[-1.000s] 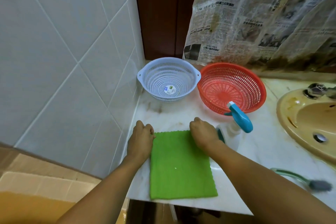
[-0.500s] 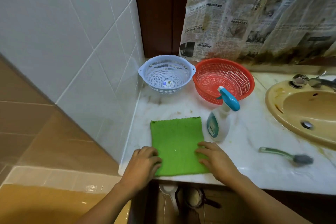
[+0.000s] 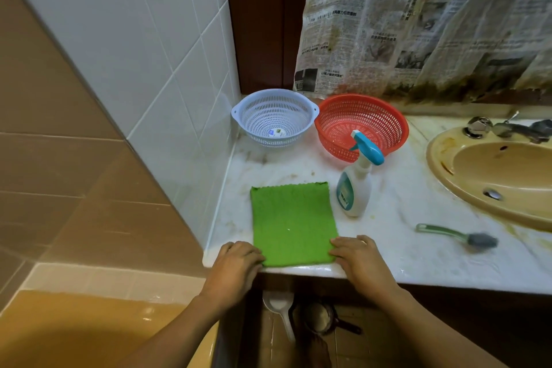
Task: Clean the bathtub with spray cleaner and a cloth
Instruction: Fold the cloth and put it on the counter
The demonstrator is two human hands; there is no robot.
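Observation:
A green cloth [image 3: 292,224] lies flat on the white marble counter [image 3: 418,251], its near edge at the counter's front. My left hand [image 3: 236,263] rests at the cloth's near left corner with bent fingers touching it. At the near right corner my right hand [image 3: 358,257] lays its fingers on the cloth's edge. A white spray bottle [image 3: 355,191] with a blue trigger head stands upright just right of the cloth. The tan bathtub [image 3: 74,329] shows at the lower left, below the counter's end.
A pale blue colander [image 3: 274,116] and a red colander [image 3: 361,122] sit at the back of the counter. A beige sink [image 3: 493,176] with a tap [image 3: 507,128] is at right. A green-handled brush [image 3: 457,234] lies in front of it. Newspaper [image 3: 418,24] covers the back wall.
Both hands slid from the cloth's far corners down to its near corners. The view pulled back and the cloth now lies flat and still.

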